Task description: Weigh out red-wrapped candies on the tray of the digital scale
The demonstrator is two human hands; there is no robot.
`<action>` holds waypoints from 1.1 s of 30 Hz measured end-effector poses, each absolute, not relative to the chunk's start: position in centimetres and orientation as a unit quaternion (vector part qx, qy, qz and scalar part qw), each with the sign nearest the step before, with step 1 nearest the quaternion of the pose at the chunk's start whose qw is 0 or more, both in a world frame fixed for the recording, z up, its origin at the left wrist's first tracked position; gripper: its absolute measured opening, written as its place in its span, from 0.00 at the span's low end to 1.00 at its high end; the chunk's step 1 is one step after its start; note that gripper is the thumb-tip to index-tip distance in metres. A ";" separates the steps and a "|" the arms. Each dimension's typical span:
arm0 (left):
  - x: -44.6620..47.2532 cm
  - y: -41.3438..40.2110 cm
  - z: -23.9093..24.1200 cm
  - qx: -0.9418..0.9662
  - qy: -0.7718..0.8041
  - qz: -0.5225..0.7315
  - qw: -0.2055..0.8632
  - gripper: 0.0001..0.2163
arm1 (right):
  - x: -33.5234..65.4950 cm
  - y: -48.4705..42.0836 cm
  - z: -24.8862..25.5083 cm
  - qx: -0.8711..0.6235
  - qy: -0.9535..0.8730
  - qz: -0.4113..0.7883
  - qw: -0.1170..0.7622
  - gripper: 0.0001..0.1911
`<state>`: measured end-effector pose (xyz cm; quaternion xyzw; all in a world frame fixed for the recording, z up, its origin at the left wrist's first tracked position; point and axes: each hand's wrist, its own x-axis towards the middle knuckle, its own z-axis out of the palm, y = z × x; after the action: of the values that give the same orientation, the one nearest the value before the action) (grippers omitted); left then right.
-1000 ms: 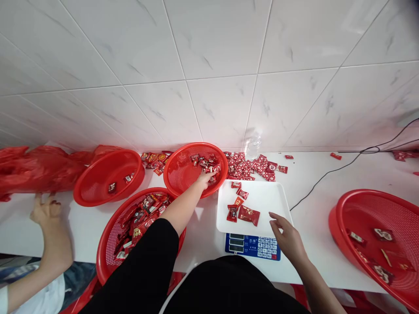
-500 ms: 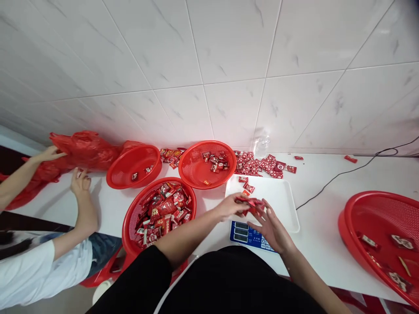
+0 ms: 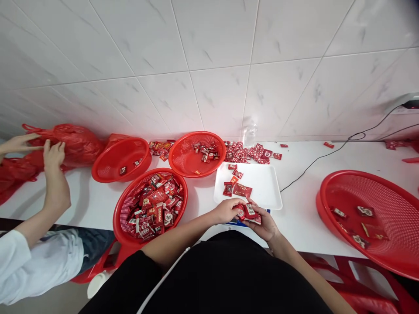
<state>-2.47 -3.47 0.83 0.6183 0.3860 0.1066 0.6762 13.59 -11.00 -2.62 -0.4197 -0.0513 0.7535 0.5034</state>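
Your left hand (image 3: 226,211) curled over red packets (image 3: 250,211) while your right hand (image 3: 267,226), half open, cradled them from below, by the near edge of the white tray (image 3: 266,185). With so loose a bundle, one could have slipped between your fingers. Red baskets (image 3: 183,160) crowded the white table (image 3: 299,213) against a tiled wall (image 3: 222,100); a black cable (image 3: 304,170) trailed across its right side.

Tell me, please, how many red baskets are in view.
4: the back-left basket, the back-centre basket, the front-left basket, heaped with packets, and the far-right basket. None appears hidden.
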 end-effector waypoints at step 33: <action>1.5 8.0 -5.1 0.887 0.423 0.075 0.171 0.26 | 19.0 -15.4 -2.2 -0.375 0.138 0.657 0.639 0.23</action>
<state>1.46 7.96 -5.15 0.8865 0.4234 0.0746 0.1709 18.98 -15.44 -2.21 -0.3754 0.1382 0.6568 0.6392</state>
